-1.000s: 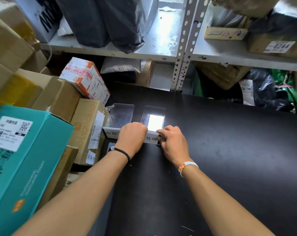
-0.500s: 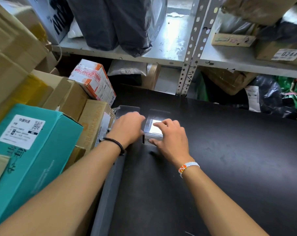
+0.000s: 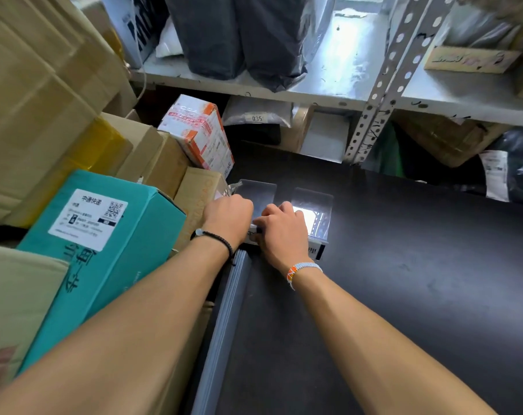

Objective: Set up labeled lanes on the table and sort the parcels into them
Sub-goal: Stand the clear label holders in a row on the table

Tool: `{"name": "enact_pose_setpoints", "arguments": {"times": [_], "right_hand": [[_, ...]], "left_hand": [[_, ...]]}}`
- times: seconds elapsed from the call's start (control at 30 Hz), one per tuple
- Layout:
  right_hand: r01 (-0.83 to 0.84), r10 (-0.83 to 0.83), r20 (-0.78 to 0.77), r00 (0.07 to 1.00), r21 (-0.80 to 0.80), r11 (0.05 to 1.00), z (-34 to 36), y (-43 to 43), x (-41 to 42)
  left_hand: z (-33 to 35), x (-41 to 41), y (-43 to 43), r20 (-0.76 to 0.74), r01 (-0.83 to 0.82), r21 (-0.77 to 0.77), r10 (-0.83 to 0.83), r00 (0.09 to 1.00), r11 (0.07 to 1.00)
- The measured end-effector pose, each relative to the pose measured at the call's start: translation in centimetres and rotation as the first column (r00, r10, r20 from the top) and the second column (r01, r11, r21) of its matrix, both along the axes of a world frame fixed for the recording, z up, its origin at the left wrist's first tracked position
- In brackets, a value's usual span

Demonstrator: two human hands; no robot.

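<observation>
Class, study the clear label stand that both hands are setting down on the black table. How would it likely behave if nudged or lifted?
The clear label stand looks like thin glossy plastic, so probably light and slippery. Upright on a narrow base, it may tip when nudged. The black table looks smooth, so it might slide.

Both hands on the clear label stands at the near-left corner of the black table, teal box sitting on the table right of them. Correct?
Not quite. In the head view the teal box is off the table, in the parcel stack to the left of the hands. The rest holds: left hand and right hand are on the clear label stands at the near-left of the black table.
</observation>
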State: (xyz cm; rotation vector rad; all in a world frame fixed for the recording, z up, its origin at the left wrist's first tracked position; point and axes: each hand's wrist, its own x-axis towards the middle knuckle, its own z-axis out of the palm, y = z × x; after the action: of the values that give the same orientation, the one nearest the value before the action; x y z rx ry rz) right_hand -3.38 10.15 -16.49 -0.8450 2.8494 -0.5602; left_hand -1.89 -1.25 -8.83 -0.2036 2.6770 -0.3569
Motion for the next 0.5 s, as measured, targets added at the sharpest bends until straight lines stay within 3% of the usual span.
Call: {"name": "enact_pose_setpoints", "arguments": {"times": [0.3, 0.5], "right_hand": [[0.074, -0.080, -0.034, 0.996, -0.130, 0.989, 2.7, 2.5, -0.8], [0.159, -0.183, -0.077, 0.980, -0.244, 0.957, 5.5, 10.1, -2.4]], "left_hand": [[4.3, -1.4, 2.0, -0.074, -0.023, 0.038, 0.026, 0.997, 0.999], [6.5, -2.1, 4.8, -0.212, 0.103, 0.311, -0.037, 0.977, 0.945]]}}
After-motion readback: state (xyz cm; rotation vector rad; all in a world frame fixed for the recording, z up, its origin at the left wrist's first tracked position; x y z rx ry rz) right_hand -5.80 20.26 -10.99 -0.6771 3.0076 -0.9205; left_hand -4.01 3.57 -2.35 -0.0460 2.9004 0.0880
